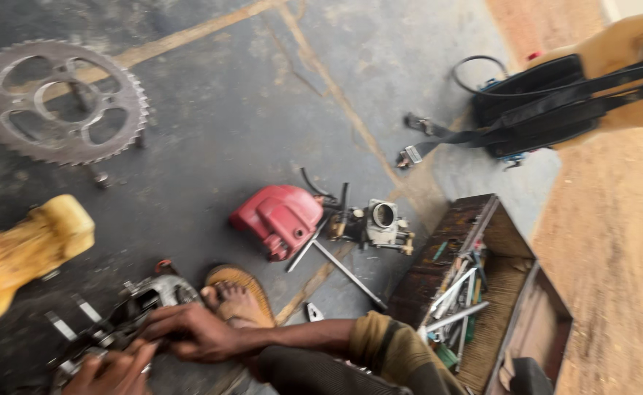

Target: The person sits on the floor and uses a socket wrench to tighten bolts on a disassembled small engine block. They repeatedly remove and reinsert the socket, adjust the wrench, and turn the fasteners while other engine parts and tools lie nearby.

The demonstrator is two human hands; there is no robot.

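This is a rough, floor-level repair workshop for motorcycles. A large toothed sprocket (62, 102), a red engine cover (279, 217) and a carburettor (380, 222) lie loose on the stained concrete floor (248, 88), and a worn wooden toolbox (482, 292) holds a jumble of hand tools.

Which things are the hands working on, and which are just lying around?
In hand:
- grey metal engine part, gripped by the right hand and touched by the left hand

Lying about:
- large toothed metal sprocket
- red plastic cover
- small metal carburettor
- wooden toolbox of tools
- yellow plastic jug
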